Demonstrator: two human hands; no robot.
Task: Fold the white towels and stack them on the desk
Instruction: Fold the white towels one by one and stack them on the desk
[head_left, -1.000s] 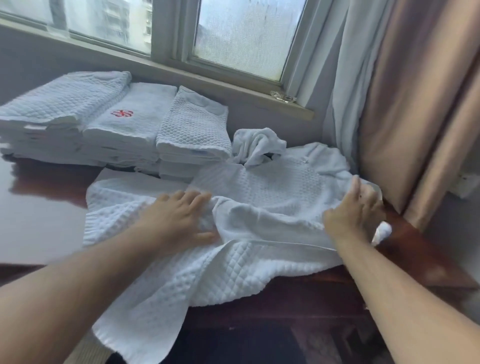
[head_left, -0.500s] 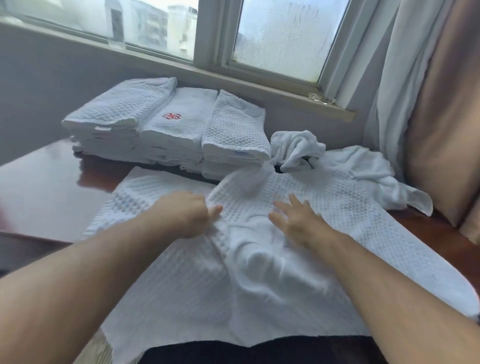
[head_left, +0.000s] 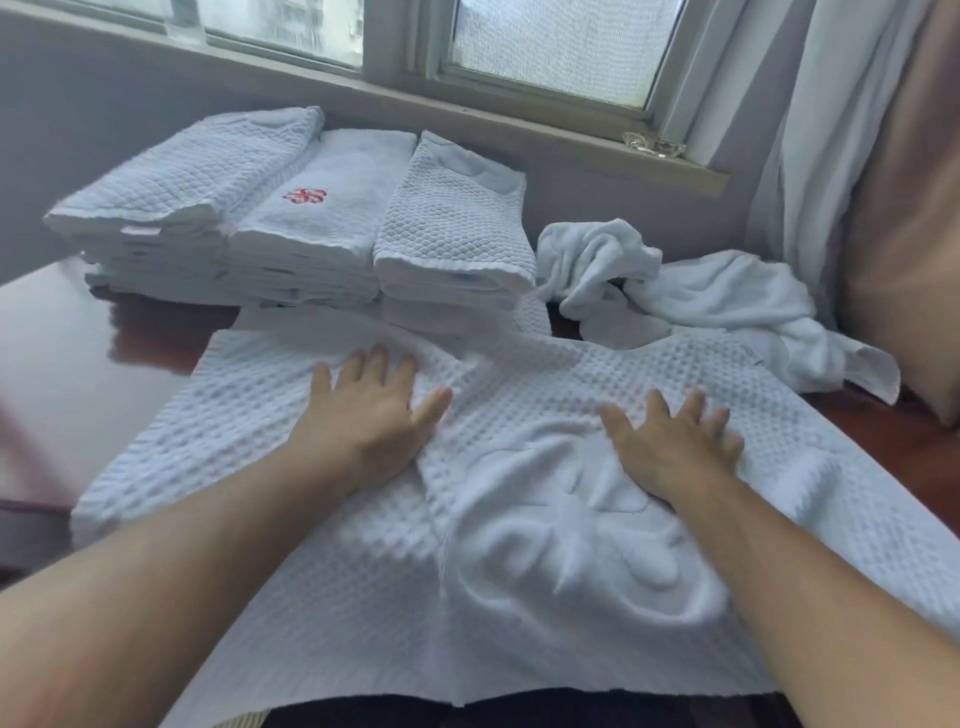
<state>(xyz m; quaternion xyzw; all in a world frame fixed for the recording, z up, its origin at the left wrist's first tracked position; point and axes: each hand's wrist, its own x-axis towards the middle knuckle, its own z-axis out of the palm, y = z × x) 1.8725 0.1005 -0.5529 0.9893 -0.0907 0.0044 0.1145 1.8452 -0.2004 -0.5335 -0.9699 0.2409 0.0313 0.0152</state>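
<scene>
A large white waffle-weave towel (head_left: 322, 571) lies spread over the dark wooden desk (head_left: 67, 353), its near edge hanging off the front. My left hand (head_left: 374, 415) presses flat on its left-centre with fingers spread. My right hand (head_left: 670, 441) lies flat on its right-centre, fingers also spread. Wrinkles bunch in the cloth between and below the hands. Behind the towel stand three stacks of folded white towels (head_left: 311, 223); the middle one bears a red emblem. A crumpled unfolded white towel (head_left: 691, 296) lies at the back right.
A window sill (head_left: 519, 130) with a small glass object (head_left: 652, 144) runs behind the desk. White and tan curtains (head_left: 857, 182) hang at the right. Bare desk surface shows at the left.
Both hands went from gripping and pulling the towel to lying flat on it with fingers spread. The towel is now laid out wide across the desk. The camera has come closer.
</scene>
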